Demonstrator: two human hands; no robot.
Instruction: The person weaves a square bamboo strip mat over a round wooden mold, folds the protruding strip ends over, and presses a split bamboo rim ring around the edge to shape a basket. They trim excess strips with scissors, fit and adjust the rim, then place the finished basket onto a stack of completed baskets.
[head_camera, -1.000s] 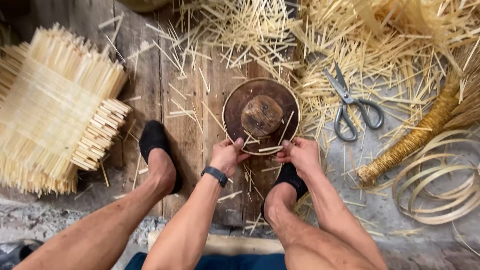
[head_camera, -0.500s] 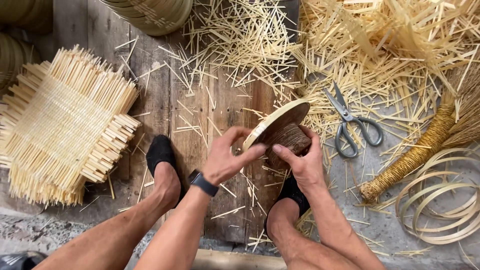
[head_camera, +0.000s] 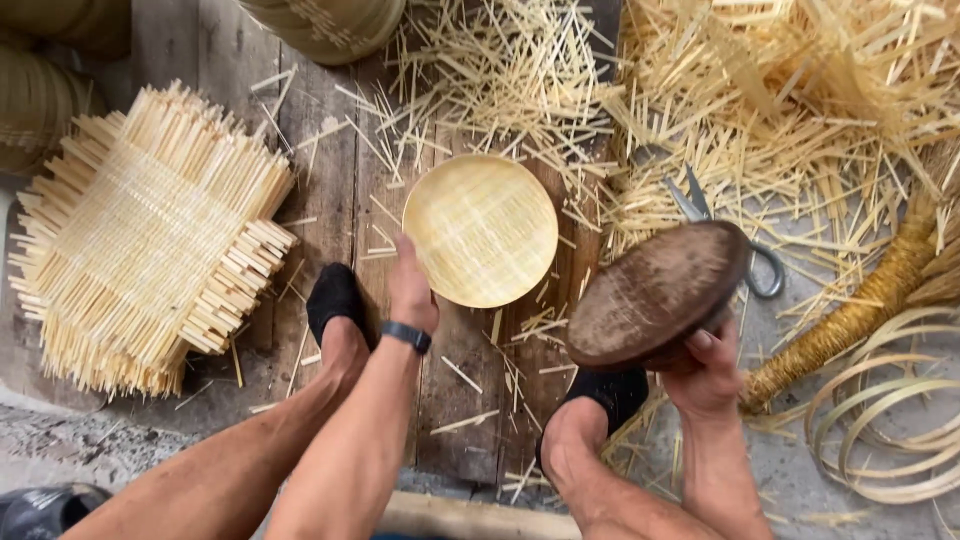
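Note:
My right hand (head_camera: 708, 372) grips a round dark wooden mould (head_camera: 658, 294) from below and holds it tilted above the floor, right of centre. A pale round woven bamboo disc (head_camera: 481, 229) lies flat on the wooden boards (head_camera: 460, 400). At the disc's lower left rim, my left hand (head_camera: 410, 288), with a dark wristband, touches its edge with the fingertips. Both my feet in black socks (head_camera: 334, 303) rest on the boards below the hands.
A stack of square woven bamboo mats (head_camera: 150, 240) lies at the left. Scissors (head_camera: 730, 235) sit partly behind the mould among loose bamboo strips (head_camera: 780, 100). Coiled bamboo hoops (head_camera: 890, 430) and a bound bundle (head_camera: 850, 320) lie at the right. Woven baskets (head_camera: 320, 25) stand at the top.
The wooden mould was lifted off the boards, tipped, and carried right in my right hand. The woven disc that was under it now lies uncovered, with my left hand at its rim.

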